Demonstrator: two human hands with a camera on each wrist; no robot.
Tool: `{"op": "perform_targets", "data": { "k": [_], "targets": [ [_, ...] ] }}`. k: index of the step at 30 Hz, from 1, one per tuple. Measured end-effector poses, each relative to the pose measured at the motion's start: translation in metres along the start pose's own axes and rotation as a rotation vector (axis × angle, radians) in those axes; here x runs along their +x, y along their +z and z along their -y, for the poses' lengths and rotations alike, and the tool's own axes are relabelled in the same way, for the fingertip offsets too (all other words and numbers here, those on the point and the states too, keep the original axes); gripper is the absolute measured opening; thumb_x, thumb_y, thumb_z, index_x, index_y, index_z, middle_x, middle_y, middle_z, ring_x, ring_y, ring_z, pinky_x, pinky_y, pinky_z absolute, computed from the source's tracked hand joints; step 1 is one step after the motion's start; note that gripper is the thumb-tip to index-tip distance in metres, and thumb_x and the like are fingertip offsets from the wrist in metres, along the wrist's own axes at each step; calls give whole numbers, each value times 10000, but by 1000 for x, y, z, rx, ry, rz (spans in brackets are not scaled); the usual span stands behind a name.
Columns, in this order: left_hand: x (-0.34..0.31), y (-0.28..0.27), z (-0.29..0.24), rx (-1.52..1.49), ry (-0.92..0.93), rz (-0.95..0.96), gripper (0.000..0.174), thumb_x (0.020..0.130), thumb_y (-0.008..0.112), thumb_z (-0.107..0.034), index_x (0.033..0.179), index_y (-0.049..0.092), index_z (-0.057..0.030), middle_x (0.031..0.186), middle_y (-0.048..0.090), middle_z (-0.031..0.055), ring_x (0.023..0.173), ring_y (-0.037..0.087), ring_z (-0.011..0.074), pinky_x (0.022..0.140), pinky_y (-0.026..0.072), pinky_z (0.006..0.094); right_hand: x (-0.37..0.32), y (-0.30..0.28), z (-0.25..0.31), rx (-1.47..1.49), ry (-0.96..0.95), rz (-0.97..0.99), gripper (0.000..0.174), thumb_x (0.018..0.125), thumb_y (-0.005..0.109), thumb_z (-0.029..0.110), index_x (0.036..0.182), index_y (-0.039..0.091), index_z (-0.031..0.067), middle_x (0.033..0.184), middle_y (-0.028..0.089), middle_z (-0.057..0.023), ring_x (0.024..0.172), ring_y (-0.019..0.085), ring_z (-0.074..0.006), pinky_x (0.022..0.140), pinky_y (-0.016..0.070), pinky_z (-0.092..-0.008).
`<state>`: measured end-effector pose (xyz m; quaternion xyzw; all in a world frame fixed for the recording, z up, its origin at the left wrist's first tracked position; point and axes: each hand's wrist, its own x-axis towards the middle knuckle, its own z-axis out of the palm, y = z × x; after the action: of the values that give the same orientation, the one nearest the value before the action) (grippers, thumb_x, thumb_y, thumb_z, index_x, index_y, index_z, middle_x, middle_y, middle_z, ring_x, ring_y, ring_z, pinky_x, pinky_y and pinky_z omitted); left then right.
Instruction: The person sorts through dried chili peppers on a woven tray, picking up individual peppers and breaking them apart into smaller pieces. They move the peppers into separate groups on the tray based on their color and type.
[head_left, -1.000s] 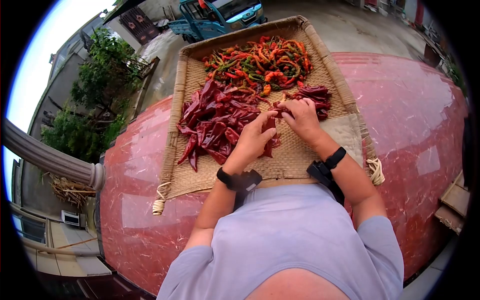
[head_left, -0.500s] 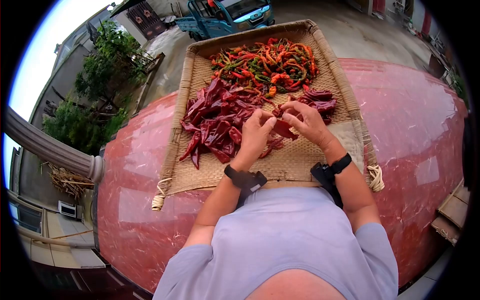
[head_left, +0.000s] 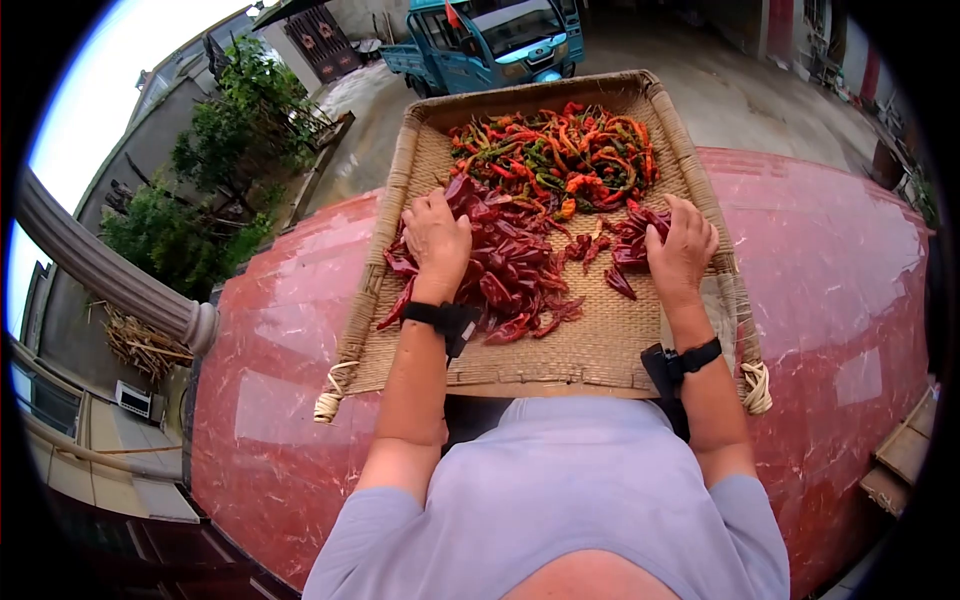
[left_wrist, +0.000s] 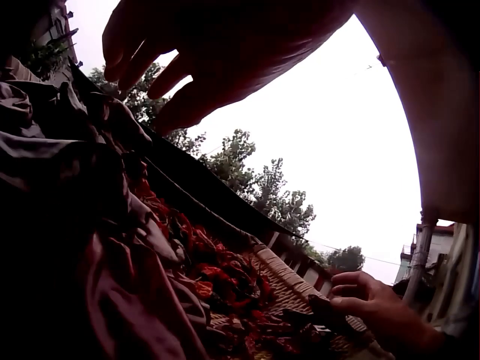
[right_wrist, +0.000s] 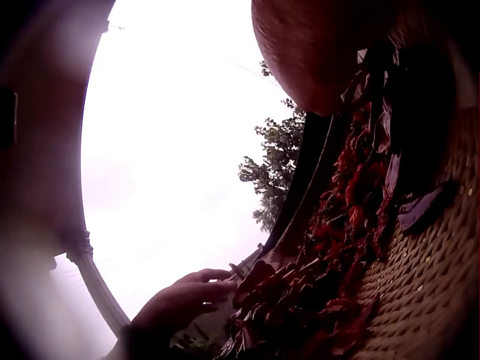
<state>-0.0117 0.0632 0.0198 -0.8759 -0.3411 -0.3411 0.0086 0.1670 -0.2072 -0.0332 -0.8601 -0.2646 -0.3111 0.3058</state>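
Dark red dried peppers (head_left: 505,275) form a large heap on the left of a woven tray (head_left: 610,340). My left hand (head_left: 437,240) rests at this heap's left edge, fingers loosely bent and spread in the left wrist view (left_wrist: 217,52). At the small dark red heap (head_left: 630,240) on the right, my right hand (head_left: 683,250) touches the peppers' right side with thumb and fingers apart; its fingertips are partly hidden in the right wrist view. One dark pepper (head_left: 620,283) lies just below that heap.
Thinner red, orange and green peppers (head_left: 560,155) fill the tray's far end. The tray has a raised rim (head_left: 395,200) and stands on red polished stone (head_left: 820,300). Beyond are a blue vehicle (head_left: 490,50), a column (head_left: 120,260) and shrubs (head_left: 160,230).
Both hands were together over the middle with a red pepper between them. They have moved apart, left hand to the large heap and right hand to the small one; that pepper is no longer between them.
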Motion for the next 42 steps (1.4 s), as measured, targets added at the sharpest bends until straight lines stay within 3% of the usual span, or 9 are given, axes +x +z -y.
{"op": "perform_targets", "data": {
  "k": [6, 11, 13, 17, 21, 29, 33, 36, 42],
  "targets": [
    [17, 24, 37, 105, -48, 121, 349, 849, 728, -214, 1149, 630, -63, 1120, 665, 168, 1104, 564, 388, 923, 465, 519, 0, -2, 5, 99, -42, -40, 506, 874, 724, 157, 1346, 547, 129, 1376, 501, -90, 1341, 426, -284, 1177, 260, -509],
    [1, -28, -18, -215, 5, -25, 214, 920, 655, -178, 1089, 654, -47, 992, 695, 182, 971, 641, 398, 848, 502, 482, 4, -2, 7, 420, -222, -87, 474, 930, 696, 211, 1357, 540, 77, 1301, 562, -149, 1159, 570, -315, 1014, 472, -418],
    [-12, -54, -52, -457, -19, 265, 238, 969, 619, -208, 1128, 628, -32, 1013, 703, 215, 942, 670, 412, 796, 516, 482, 1, -8, 16, 574, -177, 34, 482, 968, 667, 267, 1384, 525, 71, 1319, 557, -155, 1135, 587, -302, 973, 497, -408],
    [-45, -44, -96, -616, 89, 493, 232, 999, 571, -229, 1099, 625, -27, 859, 695, 161, 787, 672, 345, 724, 504, 433, -4, -9, 30, 839, -203, 173, 523, 1038, 574, 402, 1432, 493, 66, 1288, 578, -150, 1048, 634, -226, 890, 527, -370],
    [-62, -19, -104, -1059, -86, 790, 237, 1056, 540, -224, 1165, 578, -16, 818, 640, 46, 732, 612, 106, 680, 503, 281, -4, -18, 27, 957, -25, 509, 441, 1038, 595, 381, 1331, 573, 52, 1100, 660, -116, 1019, 645, -221, 870, 520, -362],
    [-36, -5, -66, -378, 241, 314, 394, 854, 710, -164, 1229, 653, -59, 1091, 651, 141, 1075, 548, 362, 941, 468, 464, 7, -11, 19, 610, -116, -89, 173, 1001, 647, 177, 1119, 687, 57, 1139, 615, -121, 1062, 602, -289, 896, 499, -390],
    [-24, 18, -47, -143, 312, 188, 425, 826, 712, -153, 1246, 659, -113, 1303, 606, 99, 1221, 501, 332, 996, 436, 478, 12, -8, -2, 291, -53, -153, 199, 928, 682, 92, 1125, 698, 104, 1243, 584, -99, 1164, 554, -306, 999, 442, -431],
    [-21, 35, -39, 9, 355, 316, 450, 831, 694, -145, 1280, 660, -145, 1307, 598, 134, 1249, 486, 357, 1032, 390, 510, 0, 6, -15, -3, 85, 146, 208, 903, 711, 140, 1111, 705, 136, 1312, 575, -69, 1310, 453, -303, 1108, 338, -485],
    [-19, 28, -49, 251, 371, 567, 245, 906, 638, -169, 1135, 722, -143, 1229, 604, 118, 1257, 465, 334, 1045, 328, 520, 4, 1, -4, 100, -2, -49, 218, 895, 706, 104, 1111, 699, 136, 1361, 552, -78, 1339, 436, -307, 1118, 338, -483]
  ]
}}
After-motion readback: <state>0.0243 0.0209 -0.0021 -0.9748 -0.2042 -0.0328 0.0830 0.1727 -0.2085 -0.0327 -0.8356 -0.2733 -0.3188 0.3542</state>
